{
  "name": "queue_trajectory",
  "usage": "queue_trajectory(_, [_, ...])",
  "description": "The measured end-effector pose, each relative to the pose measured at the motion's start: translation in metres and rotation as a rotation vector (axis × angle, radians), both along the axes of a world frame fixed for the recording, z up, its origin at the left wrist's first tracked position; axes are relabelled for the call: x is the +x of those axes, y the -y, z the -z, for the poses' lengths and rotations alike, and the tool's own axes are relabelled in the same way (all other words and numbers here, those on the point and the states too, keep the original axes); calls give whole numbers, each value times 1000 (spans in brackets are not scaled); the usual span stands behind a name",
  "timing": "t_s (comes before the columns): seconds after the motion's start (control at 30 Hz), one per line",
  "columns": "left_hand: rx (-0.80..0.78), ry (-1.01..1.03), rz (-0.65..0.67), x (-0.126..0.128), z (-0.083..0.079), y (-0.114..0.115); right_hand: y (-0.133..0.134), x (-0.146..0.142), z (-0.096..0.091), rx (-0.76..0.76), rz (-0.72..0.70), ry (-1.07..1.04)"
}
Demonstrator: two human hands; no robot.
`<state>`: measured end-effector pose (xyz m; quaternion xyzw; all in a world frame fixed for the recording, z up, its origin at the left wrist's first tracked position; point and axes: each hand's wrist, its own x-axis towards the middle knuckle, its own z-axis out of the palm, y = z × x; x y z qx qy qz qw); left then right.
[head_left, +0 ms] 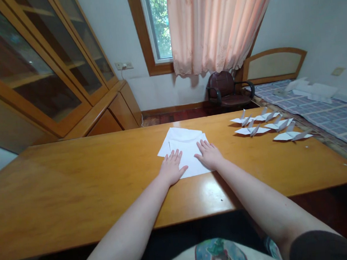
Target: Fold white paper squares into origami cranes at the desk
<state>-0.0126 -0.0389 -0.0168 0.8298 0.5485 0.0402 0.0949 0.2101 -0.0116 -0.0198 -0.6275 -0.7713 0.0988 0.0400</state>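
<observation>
A small stack of white paper sheets (188, 147) lies on the wooden table (75, 187) in front of me. My left hand (172, 167) rests flat on the top sheet's left edge, fingers stretched out. My right hand (208, 154) lies flat on the sheet's right side, fingers spread. Neither hand grips anything. Several folded white paper cranes (266, 125) stand in a group on the table to the right, well apart from my hands.
A glass-fronted wooden cabinet (43, 72) runs along the left wall. A dark armchair (229, 88) stands under the curtained window (212, 21). A bed with a blue patterned cover (326, 112) lies to the right of the table.
</observation>
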Motion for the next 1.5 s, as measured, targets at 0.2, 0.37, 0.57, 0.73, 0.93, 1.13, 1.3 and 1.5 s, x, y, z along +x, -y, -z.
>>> queue_trajectory(0.2, [13, 81, -354, -5, 1, -5, -19, 26, -8, 35, 298, -72])
queue_trajectory(0.37, [-4, 373, -396, -6, -11, -11, -10, 5, -6, 171, 309, -455])
queue_trajectory(0.57, [177, 565, -302, -19, -49, -44, -29, -7, -10, 165, 439, -848])
queue_trajectory(0.73, [390, 136, -383, -11, -59, -80, -59, -26, -13, 100, 515, -719])
queue_trajectory(0.93, [71, -99, -230, 11, -10, -76, -59, -35, -5, 212, 480, -317])
queue_trajectory(1.13, [59, -76, -359, 2, -15, -67, -59, -28, -5, 172, 276, -190])
queue_trajectory(1.3, [-86, -24, -531, -12, -26, -57, -59, -22, -10, 100, 441, -685])
queue_trajectory(1.5, [-136, 50, -517, -5, -25, -37, -50, -17, -10, 12, 533, -819])
